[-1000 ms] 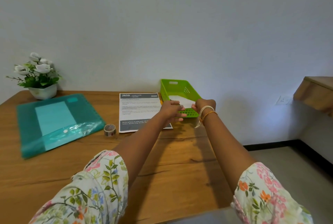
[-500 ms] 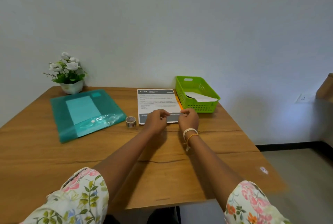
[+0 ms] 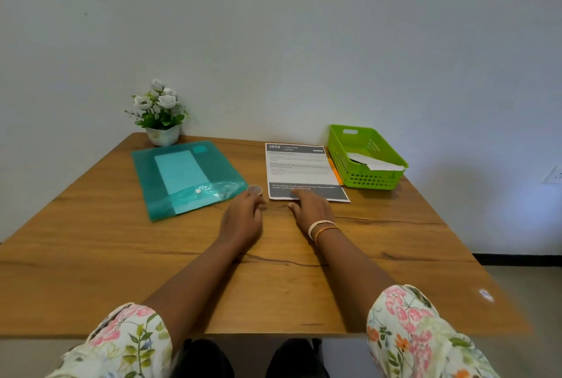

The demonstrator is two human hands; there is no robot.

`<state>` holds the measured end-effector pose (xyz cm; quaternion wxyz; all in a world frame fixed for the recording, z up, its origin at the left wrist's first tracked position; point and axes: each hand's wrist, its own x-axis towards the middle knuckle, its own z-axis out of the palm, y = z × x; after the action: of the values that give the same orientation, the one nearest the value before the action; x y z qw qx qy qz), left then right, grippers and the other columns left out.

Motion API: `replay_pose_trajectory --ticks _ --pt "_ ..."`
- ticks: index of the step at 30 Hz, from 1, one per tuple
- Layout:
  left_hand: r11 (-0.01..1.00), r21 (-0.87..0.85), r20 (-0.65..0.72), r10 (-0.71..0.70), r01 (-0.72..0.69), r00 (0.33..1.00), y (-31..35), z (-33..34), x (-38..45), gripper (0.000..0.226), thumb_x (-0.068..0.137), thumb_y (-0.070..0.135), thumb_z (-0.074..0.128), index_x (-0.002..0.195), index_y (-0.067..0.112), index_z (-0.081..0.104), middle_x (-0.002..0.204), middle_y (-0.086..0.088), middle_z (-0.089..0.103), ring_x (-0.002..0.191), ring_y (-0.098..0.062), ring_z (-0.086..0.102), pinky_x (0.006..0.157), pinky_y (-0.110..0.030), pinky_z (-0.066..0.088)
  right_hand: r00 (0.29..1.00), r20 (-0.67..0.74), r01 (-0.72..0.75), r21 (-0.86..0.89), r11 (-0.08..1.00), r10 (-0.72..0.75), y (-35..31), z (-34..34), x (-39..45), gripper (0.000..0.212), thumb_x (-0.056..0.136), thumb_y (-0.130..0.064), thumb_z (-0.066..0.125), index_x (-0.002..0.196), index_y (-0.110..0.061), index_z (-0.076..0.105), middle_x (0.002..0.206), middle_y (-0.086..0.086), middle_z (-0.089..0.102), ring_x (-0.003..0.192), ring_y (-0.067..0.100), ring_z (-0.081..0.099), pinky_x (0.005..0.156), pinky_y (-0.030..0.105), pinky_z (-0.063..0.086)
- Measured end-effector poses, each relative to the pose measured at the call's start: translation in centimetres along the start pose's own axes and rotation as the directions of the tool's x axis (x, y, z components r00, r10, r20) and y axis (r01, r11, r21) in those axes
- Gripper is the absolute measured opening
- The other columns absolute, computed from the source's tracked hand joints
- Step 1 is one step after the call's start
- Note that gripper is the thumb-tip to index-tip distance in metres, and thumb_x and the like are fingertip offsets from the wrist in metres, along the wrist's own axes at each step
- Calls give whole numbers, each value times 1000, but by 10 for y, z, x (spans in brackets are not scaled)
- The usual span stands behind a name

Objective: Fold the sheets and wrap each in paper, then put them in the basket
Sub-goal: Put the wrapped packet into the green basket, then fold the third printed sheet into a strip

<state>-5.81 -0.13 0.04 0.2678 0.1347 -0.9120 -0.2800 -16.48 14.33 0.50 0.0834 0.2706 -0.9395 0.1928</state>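
Observation:
A green plastic basket [image 3: 339, 151] stands at the table's far right with a white wrapped packet [image 3: 377, 164] lying inside it. A printed sheet [image 3: 301, 169] lies flat to the left of the basket, with an orange pencil [image 3: 334, 171] along its right edge. My right hand [image 3: 310, 210] rests palm down with its fingertips on the sheet's dark bottom band. My left hand [image 3: 243, 216] lies on the table just below a small roll of tape [image 3: 254, 189], fingers touching or nearly touching it. Neither hand holds anything.
A teal plastic folder [image 3: 158, 189] with light paper inside lies at the left. A white pot of white flowers [image 3: 161, 113] stands at the back left by the wall. The wooden table [image 3: 273, 280] stretches toward me; its right edge drops to the floor.
My hands let go of the white packet in the basket and drew back toward me and left. The right one settled on the printed sheet, the left by the tape roll.

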Motion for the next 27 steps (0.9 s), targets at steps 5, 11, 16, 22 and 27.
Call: replay_pose_trajectory --ticks 5,11,16,22,27 --pt "993 118 37 0 -5 999 -7 5 7 38 90 19 55 127 16 61 121 -4 61 110 -21 54 93 -38 45 996 -64 58 -74 996 -63 1 3 -6 28 97 -33 47 115 -24 66 113 3 64 105 25 57 84 35 46" --pt "976 214 33 23 -30 999 -8 10 7 33 94 26 51 124 18 61 116 -3 60 106 -21 53 89 -40 44 969 -143 169 -225 960 -204 4 1 -26 25 96 -22 47 99 -12 69 96 11 62 92 31 57 71 35 42" --pt "964 238 58 105 -116 993 -8 6 1 31 94 27 50 121 25 65 114 -1 61 103 -21 53 83 -37 44 981 -141 95 -239 966 -132 -3 -4 -33 22 96 -23 42 101 -13 61 101 8 61 94 26 57 75 36 45" --pt "962 209 119 156 -178 981 -6 3 -3 31 94 33 51 122 32 64 119 3 60 110 -19 52 85 -36 40 946 -278 -135 138 981 169 -10 -7 -41 8 86 -14 54 94 -12 51 93 9 59 86 26 56 66 35 46" --pt "972 174 117 139 -158 983 -6 1 -3 30 93 36 53 121 30 63 121 6 61 110 -16 53 87 -36 41 901 -319 -192 313 930 294 -10 -8 -42 6 88 -13 54 88 -17 51 85 6 61 80 22 55 60 29 41"
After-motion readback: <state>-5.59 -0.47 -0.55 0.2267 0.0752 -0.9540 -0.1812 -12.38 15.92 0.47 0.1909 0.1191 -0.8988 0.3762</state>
